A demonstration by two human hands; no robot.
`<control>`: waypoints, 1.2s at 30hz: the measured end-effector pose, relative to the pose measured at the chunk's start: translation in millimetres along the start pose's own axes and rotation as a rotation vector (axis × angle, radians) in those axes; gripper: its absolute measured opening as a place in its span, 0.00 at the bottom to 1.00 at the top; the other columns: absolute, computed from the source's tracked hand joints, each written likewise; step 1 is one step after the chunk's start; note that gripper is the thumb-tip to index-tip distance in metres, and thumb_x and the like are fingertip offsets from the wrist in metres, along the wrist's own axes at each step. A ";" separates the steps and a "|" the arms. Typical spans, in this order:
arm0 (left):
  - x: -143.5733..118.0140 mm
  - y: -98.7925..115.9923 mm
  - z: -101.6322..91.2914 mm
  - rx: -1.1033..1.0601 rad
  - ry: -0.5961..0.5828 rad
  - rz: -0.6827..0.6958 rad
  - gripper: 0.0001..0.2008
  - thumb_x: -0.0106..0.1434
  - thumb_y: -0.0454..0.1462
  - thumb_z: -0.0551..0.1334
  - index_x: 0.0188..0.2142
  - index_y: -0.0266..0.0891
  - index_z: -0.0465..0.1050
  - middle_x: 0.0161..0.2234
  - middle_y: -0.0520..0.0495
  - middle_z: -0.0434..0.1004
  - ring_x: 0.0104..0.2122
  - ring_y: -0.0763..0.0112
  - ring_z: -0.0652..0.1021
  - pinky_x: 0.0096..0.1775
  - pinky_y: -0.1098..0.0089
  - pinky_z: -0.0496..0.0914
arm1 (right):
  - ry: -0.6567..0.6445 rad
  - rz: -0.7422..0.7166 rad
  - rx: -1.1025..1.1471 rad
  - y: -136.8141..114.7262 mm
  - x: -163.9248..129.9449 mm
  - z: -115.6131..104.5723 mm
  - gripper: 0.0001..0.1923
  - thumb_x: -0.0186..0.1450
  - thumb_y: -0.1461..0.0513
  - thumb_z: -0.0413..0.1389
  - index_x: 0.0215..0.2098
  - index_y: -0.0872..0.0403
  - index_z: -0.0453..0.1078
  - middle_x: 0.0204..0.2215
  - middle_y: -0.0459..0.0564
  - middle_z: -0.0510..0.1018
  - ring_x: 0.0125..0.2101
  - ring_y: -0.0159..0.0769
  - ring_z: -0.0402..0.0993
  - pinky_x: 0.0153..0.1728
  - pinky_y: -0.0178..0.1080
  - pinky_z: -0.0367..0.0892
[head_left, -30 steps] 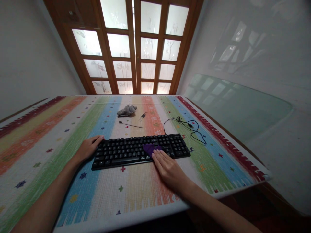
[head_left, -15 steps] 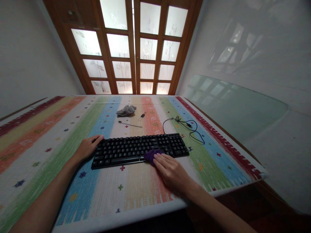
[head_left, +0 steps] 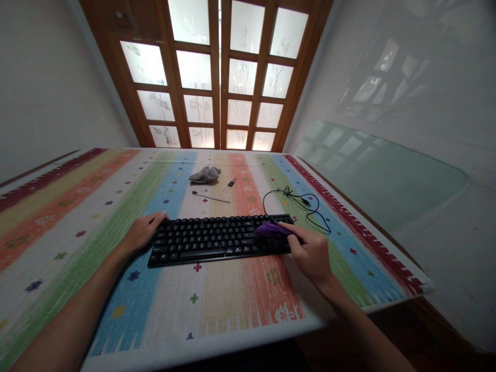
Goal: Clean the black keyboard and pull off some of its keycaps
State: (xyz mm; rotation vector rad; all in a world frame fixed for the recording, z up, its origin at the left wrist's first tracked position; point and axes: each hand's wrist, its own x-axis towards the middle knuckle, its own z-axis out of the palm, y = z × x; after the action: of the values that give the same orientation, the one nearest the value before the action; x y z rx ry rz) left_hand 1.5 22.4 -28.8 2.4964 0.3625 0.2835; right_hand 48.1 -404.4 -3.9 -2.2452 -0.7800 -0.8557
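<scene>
A black keyboard [head_left: 205,238] lies flat on the striped tablecloth, its keys facing up. At its left end, my left hand [head_left: 143,231] grips the edge with the thumb along the upper corner; the fingertips are partly hidden. Pinched in my right hand [head_left: 312,250] is a purple cloth [head_left: 273,230], over the right part of the keyboard. The cloth and hand cover most of the number pad. Whether the cloth touches the keys, I cannot tell.
Behind the keyboard are a thin brush [head_left: 211,197], a small black tool with a wire loop [head_left: 231,184] and a crumpled grey cloth [head_left: 205,175]. The keyboard's cable [head_left: 318,206] lies coiled at the right. The tablecloth's front edge [head_left: 217,341] is close to me.
My right hand has moved the purple cloth right and away from me, from the lower key rows toward the number pad. My left hand stays at the keyboard's left end. The view has shifted slightly.
</scene>
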 end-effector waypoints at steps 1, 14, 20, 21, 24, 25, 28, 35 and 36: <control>-0.1 -0.1 0.1 -0.002 -0.004 -0.002 0.28 0.60 0.58 0.46 0.28 0.44 0.76 0.27 0.49 0.80 0.33 0.57 0.78 0.39 0.64 0.71 | 0.063 -0.038 -0.041 -0.1 -0.4 0.8 0.18 0.65 0.69 0.49 0.44 0.57 0.80 0.39 0.53 0.85 0.38 0.39 0.83 0.43 0.38 0.78; 0.2 -0.6 0.6 -0.006 0.004 -0.012 0.28 0.60 0.58 0.46 0.28 0.45 0.76 0.27 0.49 0.80 0.32 0.57 0.78 0.39 0.64 0.71 | -0.460 -0.276 -0.156 5.8 -43.6 33.1 0.37 0.56 0.79 0.43 0.63 0.64 0.64 0.60 0.63 0.72 0.62 0.45 0.66 0.61 0.53 0.66; 0.0 0.6 0.2 -0.008 0.002 -0.022 0.28 0.60 0.58 0.47 0.28 0.45 0.76 0.28 0.48 0.81 0.33 0.56 0.79 0.38 0.63 0.71 | -0.407 -0.286 -0.167 1.6 -48.2 29.9 0.32 0.61 0.77 0.43 0.63 0.67 0.64 0.58 0.66 0.73 0.61 0.47 0.67 0.60 0.52 0.68; 0.0 0.8 0.1 -0.007 0.002 -0.023 0.28 0.60 0.58 0.46 0.28 0.44 0.76 0.28 0.48 0.81 0.33 0.56 0.79 0.38 0.63 0.71 | -0.399 -0.281 -0.166 1.4 -49.5 30.6 0.32 0.61 0.76 0.44 0.64 0.66 0.62 0.59 0.66 0.72 0.62 0.47 0.66 0.60 0.53 0.68; -0.4 2.1 -0.3 0.000 0.007 -0.021 0.28 0.60 0.58 0.46 0.28 0.44 0.76 0.27 0.48 0.80 0.33 0.56 0.79 0.38 0.63 0.71 | -0.382 -0.281 -0.181 0.9 -53.6 32.8 0.32 0.63 0.74 0.45 0.66 0.66 0.60 0.59 0.66 0.71 0.62 0.48 0.65 0.59 0.53 0.69; -0.6 2.5 -0.5 0.001 0.007 -0.019 0.28 0.60 0.58 0.46 0.28 0.44 0.76 0.27 0.48 0.80 0.33 0.56 0.78 0.38 0.64 0.71 | -0.379 -0.285 -0.199 0.4 -54.9 33.1 0.31 0.63 0.74 0.44 0.65 0.66 0.60 0.59 0.66 0.72 0.62 0.48 0.66 0.59 0.53 0.69; -0.6 3.1 -0.8 0.002 -0.005 -0.010 0.29 0.60 0.58 0.46 0.28 0.43 0.76 0.27 0.48 0.80 0.33 0.57 0.78 0.38 0.64 0.71 | -0.368 -0.306 -0.265 -2.4 -57.8 32.3 0.29 0.63 0.75 0.43 0.62 0.68 0.63 0.57 0.68 0.73 0.59 0.50 0.70 0.57 0.51 0.71; 0.1 2.2 -0.2 0.011 0.010 -0.014 0.28 0.60 0.58 0.46 0.27 0.44 0.75 0.26 0.48 0.80 0.32 0.57 0.78 0.38 0.64 0.70 | -0.339 -0.301 -0.306 -8.9 -61.3 31.1 0.29 0.63 0.76 0.43 0.61 0.69 0.64 0.55 0.69 0.75 0.56 0.50 0.73 0.54 0.50 0.74; 0.0 2.3 -0.3 0.010 0.010 -0.015 0.28 0.60 0.58 0.46 0.27 0.44 0.75 0.26 0.48 0.80 0.31 0.57 0.78 0.38 0.64 0.70 | -0.333 -0.302 -0.315 -9.8 -62.5 31.2 0.28 0.63 0.75 0.44 0.61 0.69 0.64 0.55 0.70 0.75 0.56 0.50 0.73 0.53 0.50 0.75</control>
State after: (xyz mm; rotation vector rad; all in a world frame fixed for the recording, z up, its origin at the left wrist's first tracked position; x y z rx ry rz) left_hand 1.8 20.8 -27.2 2.5017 0.3873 0.2893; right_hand 14.1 -395.1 -65.1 -2.6326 -1.2363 -0.7930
